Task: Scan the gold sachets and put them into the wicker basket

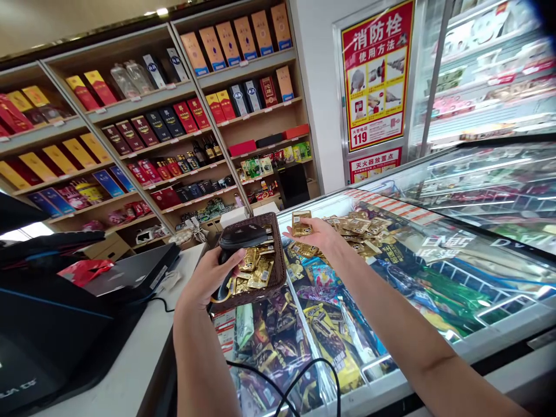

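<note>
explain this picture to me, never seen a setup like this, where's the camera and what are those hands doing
There is no machine arm here: these are a person's two bare hands. The one picture comes from a camera worn on that person's head, looking forward and down.

The left hand grips a black scanner over a brown basket with gold packets in it. The right hand holds one gold packet.

The wide surface is a freezer's glass top. A pile of gold packets lies on it, and other bagged goods show through the glass. Behind stand shelves with boxes on them.
</note>
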The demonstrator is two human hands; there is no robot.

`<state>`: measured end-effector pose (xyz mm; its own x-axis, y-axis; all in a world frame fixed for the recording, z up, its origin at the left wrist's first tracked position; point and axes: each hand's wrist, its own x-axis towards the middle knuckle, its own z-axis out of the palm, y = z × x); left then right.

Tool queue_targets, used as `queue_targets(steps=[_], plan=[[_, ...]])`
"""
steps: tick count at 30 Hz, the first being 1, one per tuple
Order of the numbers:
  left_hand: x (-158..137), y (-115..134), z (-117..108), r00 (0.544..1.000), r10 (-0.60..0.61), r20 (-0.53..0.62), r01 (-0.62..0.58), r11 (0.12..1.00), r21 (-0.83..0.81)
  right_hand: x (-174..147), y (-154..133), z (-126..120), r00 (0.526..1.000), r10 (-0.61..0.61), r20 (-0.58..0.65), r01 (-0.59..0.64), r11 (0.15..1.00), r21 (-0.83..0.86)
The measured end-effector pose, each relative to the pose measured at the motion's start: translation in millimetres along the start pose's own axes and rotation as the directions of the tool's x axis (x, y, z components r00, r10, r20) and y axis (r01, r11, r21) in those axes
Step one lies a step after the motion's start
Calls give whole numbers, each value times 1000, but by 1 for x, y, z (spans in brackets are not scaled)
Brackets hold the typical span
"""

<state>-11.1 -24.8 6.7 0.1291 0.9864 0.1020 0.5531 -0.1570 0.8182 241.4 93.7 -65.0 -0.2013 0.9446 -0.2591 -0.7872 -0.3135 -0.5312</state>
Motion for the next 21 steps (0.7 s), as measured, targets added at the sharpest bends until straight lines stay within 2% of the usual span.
queue_targets(steps=[3, 5, 6, 7, 9, 11, 12, 14, 21], plan=[[0, -2, -2, 1000, -11, -8, 11, 1000, -7, -6, 4, 6, 996, -28, 80, 34, 996, -76], [-1, 0, -2, 1000, -22, -2, 22, 1000, -22, -12, 6, 11, 979, -109, 173, 148, 962, -231], [-2, 2, -1, 1000, -25, -1, 24, 999, -29, -15, 7, 12, 967, -165, 194, 223, 916, -332], [-2, 3, 0, 1000, -26, -6, 25, 999, -32, -18, 7, 13, 953, -232, 196, 297, 846, -443], [-3, 6, 1, 999, -24, -31, 23, 999, -25, -20, 6, 14, 911, -371, 179, 391, 644, -657], [-3, 9, 3, 998, -13, -56, 13, 1000, -7, -20, 4, 13, 880, -440, 176, 394, 471, -789], [-3, 9, 4, 998, -7, -67, 7, 1000, 2, -20, 3, 12, 878, -446, 172, 379, 430, -820], [-2, 10, 6, 996, 3, -87, 0, 999, 34, -18, 1, 12, 884, -446, 141, 350, 431, -832], [3, 10, 12, 994, 31, -107, -17, 991, 135, -25, -6, 12, 901, -416, 119, 351, 541, -765]])
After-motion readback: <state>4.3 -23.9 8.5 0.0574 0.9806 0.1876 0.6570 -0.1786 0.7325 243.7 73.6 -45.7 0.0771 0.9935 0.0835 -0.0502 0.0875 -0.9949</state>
